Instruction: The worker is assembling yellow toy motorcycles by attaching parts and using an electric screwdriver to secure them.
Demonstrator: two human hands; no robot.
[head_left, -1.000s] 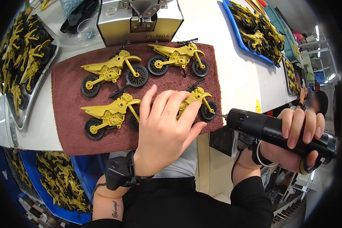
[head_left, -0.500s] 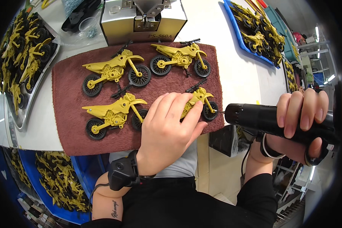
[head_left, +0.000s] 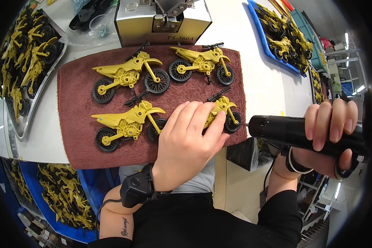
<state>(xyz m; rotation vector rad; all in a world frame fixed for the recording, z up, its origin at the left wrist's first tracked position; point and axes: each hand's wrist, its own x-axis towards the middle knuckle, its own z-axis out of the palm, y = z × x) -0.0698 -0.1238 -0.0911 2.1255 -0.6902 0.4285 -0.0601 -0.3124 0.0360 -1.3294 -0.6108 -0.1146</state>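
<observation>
My left hand (head_left: 192, 134) lies over a yellow toy motorcycle (head_left: 221, 105) at the near right of the towel, its fingers together and holding it down. Only the handlebar, front part and front wheel show past the fingers. My right hand (head_left: 328, 128) is wrapped round a black electric screwdriver (head_left: 283, 126), held level. The tool's thin bit reaches the hub of that front wheel (head_left: 233, 122). Three more yellow toy motorcycles lie on the towel: one at the far left (head_left: 127, 74), one at the far right (head_left: 200, 62) and one at the near left (head_left: 126, 124).
A brown towel (head_left: 76, 95) covers part of the white table. Behind it stands a metal-fronted machine (head_left: 161, 35). Heaps of toy motorcycles fill a metal tray (head_left: 49, 82) at left, a blue tray (head_left: 260, 39) at far right and a blue bin (head_left: 84, 182) below the table edge.
The whole view has shifted slightly, moving the scene a little rightward. The bit now meets the wheel hub in much the same way as before; both hands keep their hold.
</observation>
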